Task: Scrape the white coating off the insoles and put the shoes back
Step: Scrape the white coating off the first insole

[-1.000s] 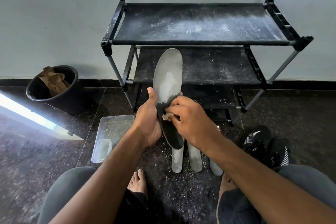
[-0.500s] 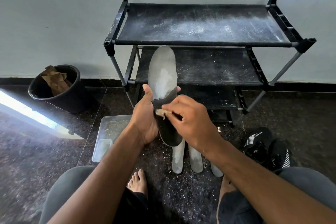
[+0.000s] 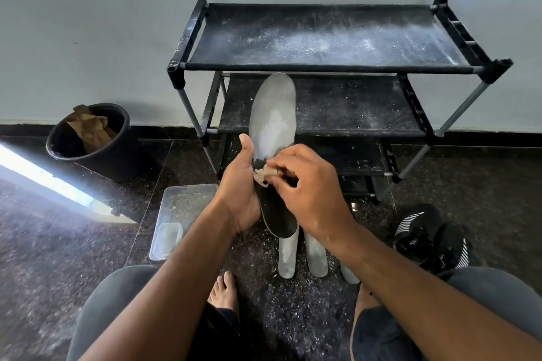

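Showing matt, chalky white coating on the upper part of the held insole point(image 3: 274, 114), bare dull black foam below. Looking crumpled and papery: tan scrap point(image 3: 264, 174) pinched against it. Wearing dusty black fabric shelves on grey metal tubes with black plastic joints: shoe rack point(image 3: 328, 38). Gleaming as polished, speckled dark stone littered with white flakes: floor point(image 3: 484, 184). Appearing clear plastic, cloudy with residue: tub point(image 3: 176, 208). Holding creased brown paper: matt black plastic bucket point(image 3: 117, 161). Showing knit cloth with white stripes: black shoes point(image 3: 425, 237).

Hands point(image 3: 243, 184) rub tan scrap point(image 3: 264, 174) on insole point(image 3: 274, 126).
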Tool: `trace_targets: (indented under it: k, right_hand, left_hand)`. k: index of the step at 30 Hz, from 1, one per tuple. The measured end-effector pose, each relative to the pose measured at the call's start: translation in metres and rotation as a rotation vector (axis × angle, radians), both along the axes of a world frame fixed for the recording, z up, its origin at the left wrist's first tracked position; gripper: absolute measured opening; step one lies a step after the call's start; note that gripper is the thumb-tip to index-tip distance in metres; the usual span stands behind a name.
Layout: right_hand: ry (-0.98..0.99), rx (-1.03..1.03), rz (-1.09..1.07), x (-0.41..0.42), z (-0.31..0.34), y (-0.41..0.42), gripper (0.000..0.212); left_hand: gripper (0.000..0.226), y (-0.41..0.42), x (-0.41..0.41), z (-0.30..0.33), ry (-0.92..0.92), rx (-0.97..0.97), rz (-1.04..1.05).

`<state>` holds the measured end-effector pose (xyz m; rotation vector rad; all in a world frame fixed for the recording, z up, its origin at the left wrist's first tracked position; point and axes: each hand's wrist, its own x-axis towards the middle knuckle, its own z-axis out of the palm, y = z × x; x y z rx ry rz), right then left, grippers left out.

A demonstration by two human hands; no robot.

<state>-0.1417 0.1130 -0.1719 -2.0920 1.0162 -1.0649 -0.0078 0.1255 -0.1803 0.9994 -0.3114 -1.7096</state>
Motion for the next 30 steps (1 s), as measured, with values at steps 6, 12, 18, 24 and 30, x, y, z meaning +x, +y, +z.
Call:
trace_targets:
  k: [6,12,18,24,30]
  right_hand:
    - [0.031,0.02,0.12,0.001,0.001,0.004,0.014]
    - [0.144,-0.013,0.304,-0.007,0.001,0.008,0.008]
    - [0.086,-0.082,0.086,-0.004,-0.001,-0.001,0.01]
    - [0.21,0.019,0.375,-0.009,0.006,0.006,0.011]
    - [0.246,-0.014,0.275,-0.018,0.0,-0.004,0.009]
  left_hand:
    - [0.093,0.0,-0.002,0.003,-0.039,0.001,-0.078]
    - [0.097,-0.004,0.006,0.002,-0.01,-0.002,0.029]
    - [0.096,-0.003,-0.003,0.001,-0.008,-0.008,-0.053]
    - [0.097,-0.004,0.008,0.002,0.027,-0.028,0.035]
    - [0.096,-0.004,0.007,0.002,0.089,-0.028,0.06]
